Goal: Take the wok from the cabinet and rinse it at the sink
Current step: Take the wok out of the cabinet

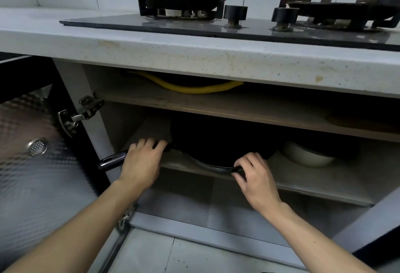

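A black wok sits on the middle shelf of the open cabinet under the counter. Its long black handle sticks out to the left past the shelf's front edge. My left hand is wrapped over the handle where it meets the wok. My right hand pinches the small helper grip on the wok's front rim. Much of the wok's bowl is lost in the dark of the cabinet.
A white bowl-like pot stands to the right of the wok on the same shelf. A yellow gas hose lies on the upper shelf. The open door stands at the left. A gas stove tops the counter.
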### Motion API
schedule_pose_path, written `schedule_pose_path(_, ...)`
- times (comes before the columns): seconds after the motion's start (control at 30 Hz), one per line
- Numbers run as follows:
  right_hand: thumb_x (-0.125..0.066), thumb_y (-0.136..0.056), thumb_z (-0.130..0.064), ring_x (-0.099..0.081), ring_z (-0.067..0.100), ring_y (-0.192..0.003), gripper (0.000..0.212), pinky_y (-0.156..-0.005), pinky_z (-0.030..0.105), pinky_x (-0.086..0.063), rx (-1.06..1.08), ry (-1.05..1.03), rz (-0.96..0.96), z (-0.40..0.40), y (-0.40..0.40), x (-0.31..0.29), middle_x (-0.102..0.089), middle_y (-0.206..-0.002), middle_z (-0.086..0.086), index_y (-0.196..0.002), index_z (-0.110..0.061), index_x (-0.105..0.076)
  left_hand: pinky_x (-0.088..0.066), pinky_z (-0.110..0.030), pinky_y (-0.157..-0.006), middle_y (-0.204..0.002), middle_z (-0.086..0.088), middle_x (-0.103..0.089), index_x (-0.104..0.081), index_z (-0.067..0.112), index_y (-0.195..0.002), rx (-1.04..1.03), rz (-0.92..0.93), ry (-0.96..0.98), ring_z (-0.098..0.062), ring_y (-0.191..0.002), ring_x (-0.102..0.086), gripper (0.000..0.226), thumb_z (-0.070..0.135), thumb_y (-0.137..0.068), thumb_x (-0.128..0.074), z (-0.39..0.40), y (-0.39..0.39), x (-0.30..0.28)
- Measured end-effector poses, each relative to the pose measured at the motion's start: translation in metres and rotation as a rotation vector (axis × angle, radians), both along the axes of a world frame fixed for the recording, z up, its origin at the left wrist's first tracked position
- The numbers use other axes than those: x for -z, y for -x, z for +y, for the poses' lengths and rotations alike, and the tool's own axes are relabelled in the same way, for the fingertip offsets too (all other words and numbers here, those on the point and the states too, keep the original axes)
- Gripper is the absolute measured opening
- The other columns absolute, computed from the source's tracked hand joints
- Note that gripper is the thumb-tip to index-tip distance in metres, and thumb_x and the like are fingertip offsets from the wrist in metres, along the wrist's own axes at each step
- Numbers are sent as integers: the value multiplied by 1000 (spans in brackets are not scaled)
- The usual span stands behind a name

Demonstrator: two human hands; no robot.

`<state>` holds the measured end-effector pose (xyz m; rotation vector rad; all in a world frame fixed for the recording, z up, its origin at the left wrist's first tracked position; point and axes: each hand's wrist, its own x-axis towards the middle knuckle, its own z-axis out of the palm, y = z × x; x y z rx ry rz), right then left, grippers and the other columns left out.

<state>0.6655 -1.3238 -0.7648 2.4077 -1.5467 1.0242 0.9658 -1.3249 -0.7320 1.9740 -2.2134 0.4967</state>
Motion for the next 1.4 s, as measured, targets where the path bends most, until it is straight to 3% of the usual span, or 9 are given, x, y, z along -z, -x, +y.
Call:
schedule_pose_path(0.13, -83, -67, -6, -47, 23, -80, 35, -72, 38, -42, -32, 18, -34, 8, 11, -3, -50, -87, 0, -85, -14, -53, -46, -41, -63, -87, -13, -59, -63, 15, -111, 43, -5, 39, -37, -77, -57, 60, -5, -56, -77, 13, 0, 3)
schedule_pose_path(0.33, -83, -67, -10, -48, 23, -77, 34, -67, 39, -39, -59, 22, 54, 11, 19, -7, -50, -84, -2, -83, -15, -53, -40, -41, -59, -85, -15, -51, -60, 13, -106, 52, 4, 58, -36, -73, -50, 47, -6, -64, -71, 25, 5, 0)
schedule_pose_path(0.5, -83, -64, -6, -46, 23, -73, 36, -64, 38, -34, -76, -130, 107, 32, 25, -25, -49, -80, -1, -80, -15, -51, -29, -36, -59, -82, -14, -47, -57, 12, -103, 45, 92, -45, -35, -70, -47, 54, -10, -56, -72, 50, 10, -11)
schedule_pose_path(0.6, -82, -62, -4, -43, 23, -71, 39, -63, 35, -31, -102, -242, 161, 52, 29, -46, -47, -79, -1, -79, -16, -49, -34, -38, -58, -84, -14, -47, -57, 10, -104, 38, 109, -137, -34, -72, -45, 57, -14, -54, -70, 78, 11, -28)
schedule_pose_path(0.83, -79, -68, -1, -40, 18, -72, 36, -65, 30, -30, -155, -452, 200, 110, 29, -106, -46, -79, -4, -79, -15, -48, -44, -39, -63, -90, -12, -54, -55, 18, -112, -11, 86, -341, -33, -77, -50, 55, -6, -65, -68, 133, 10, -91)
schedule_pose_path(1.07, -80, -75, -18, -43, 15, -78, 34, -69, 27, -31, -206, -607, 261, 154, 25, -196, -47, -85, -7, -85, -19, -48, -46, -40, -59, -79, -10, -50, -55, 18, -102, 4, 24, -509, -32, -67, -49, 53, -7, -57, -68, 185, 6, -174)
schedule_pose_path(1.27, -76, -80, -25, -45, 14, -83, 33, -73, 28, -39, -284, -754, 318, 211, 25, -276, -47, -87, -9, -86, -22, -43, -43, -37, -72, -98, -8, -53, -50, 24, -121, 7, 31, -620, -29, -86, -52, 45, 4, -81, -57, 253, 9, -258)
schedule_pose_path(1.4, -75, -81, -26, -44, 14, -84, 33, -75, 28, -38, -356, -768, 333, 236, 33, -320, -46, -88, -10, -86, -23, -42, -45, -37, -64, -95, -8, -50, -54, 21, -113, -2, 16, -613, -28, -81, -49, 46, 4, -73, -68, 294, 17, -307)
